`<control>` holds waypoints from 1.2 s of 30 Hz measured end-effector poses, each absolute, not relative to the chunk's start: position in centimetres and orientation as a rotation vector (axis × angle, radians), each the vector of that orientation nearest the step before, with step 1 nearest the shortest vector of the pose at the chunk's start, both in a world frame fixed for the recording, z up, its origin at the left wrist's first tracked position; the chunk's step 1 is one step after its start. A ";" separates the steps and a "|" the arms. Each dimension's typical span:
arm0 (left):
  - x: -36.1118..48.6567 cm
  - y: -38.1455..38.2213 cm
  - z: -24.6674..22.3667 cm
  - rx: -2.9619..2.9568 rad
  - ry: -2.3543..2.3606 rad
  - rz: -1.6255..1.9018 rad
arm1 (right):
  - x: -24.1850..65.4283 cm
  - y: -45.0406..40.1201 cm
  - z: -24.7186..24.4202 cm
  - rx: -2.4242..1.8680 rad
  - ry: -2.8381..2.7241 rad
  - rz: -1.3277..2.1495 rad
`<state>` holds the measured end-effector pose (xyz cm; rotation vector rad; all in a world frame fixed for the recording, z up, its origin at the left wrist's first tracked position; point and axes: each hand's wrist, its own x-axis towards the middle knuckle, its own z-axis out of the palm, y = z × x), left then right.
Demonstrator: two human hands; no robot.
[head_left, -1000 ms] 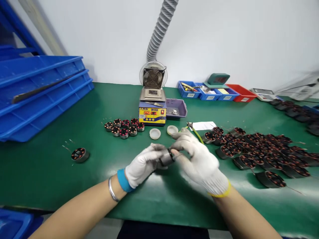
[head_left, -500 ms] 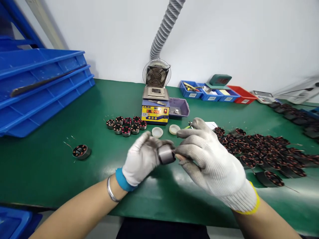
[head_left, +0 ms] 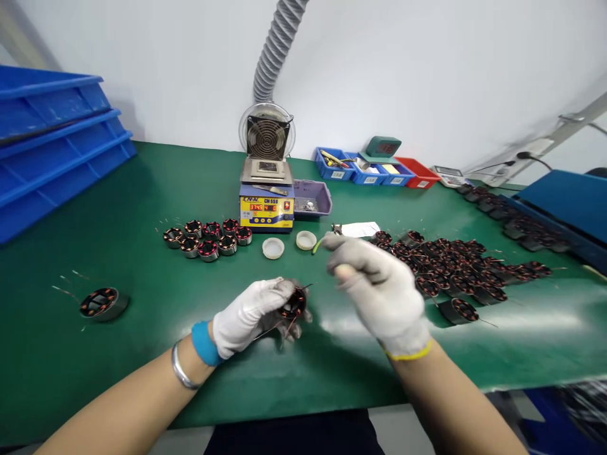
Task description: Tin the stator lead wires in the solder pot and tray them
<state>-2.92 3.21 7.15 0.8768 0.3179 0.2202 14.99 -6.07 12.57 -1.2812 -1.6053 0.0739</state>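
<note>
- White-gloved, the left hand reaches in from the lower left, its forearm slanting up and right over the green table.
- Its fingers are clamped on the coil, some over the near-left side and others curled underneath, with darkened fingertips showing beyond the far side.
- The coil is held tilted above the table, in front of the two small dishes, its open end toward the camera; one dark wire sticks up to the right, and thinner wires trail below.
- A blue cuff circles the left wrist, with a silver bangle just behind it.
- The right hand, in a white glove with a yellow hem, is raised to the right of the coil and apart from it, its forearm rising from the lower right.
- Its fingers bend inward above the thumb; whether the tips meet or pinch anything, I cannot tell.
- A green handle shows just beside those fingertips, partly hidden; contact is unclear.
- Many dark coils lie grouped right of the right hand, and one loose coil sits well left of the left hand.
</note>
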 end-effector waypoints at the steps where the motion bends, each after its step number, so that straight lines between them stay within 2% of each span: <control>1: -2.9 3.3 7.2 0.875 0.313 0.208 | 15.4 -6.1 12.4 -1.254 -1.480 0.109; 3: -2.8 3.5 6.9 0.886 0.289 0.171 | 15.8 -6.2 12.0 -1.269 -1.439 0.221; 6: -3.0 3.9 5.9 0.942 0.297 0.146 | 15.3 -6.2 10.8 -1.477 -1.748 0.506; 8: -3.2 4.2 5.5 0.983 0.336 0.143 | 14.5 -6.0 9.7 -1.455 -1.935 0.554; 11: -3.4 4.8 5.8 1.065 0.474 0.214 | 13.8 -5.7 8.4 -1.286 -1.980 0.358; 15: -3.5 5.2 8.0 1.324 0.675 0.410 | 14.2 -5.2 7.6 -1.373 -1.920 0.113; 20: -4.9 5.7 10.0 1.445 0.698 0.298 | 14.6 -4.9 7.4 -1.417 -1.849 -0.005; 25: -4.8 6.2 9.8 1.434 0.718 0.696 | 14.4 -4.8 7.4 -1.391 -1.782 -0.082; 30: -2.9 4.3 9.7 1.439 0.820 0.545 | 14.3 -4.8 7.1 -1.466 -1.798 -0.111; 36: -2.9 3.5 9.2 1.315 0.751 0.519 | 13.9 -5.0 7.4 -1.432 -1.790 -0.084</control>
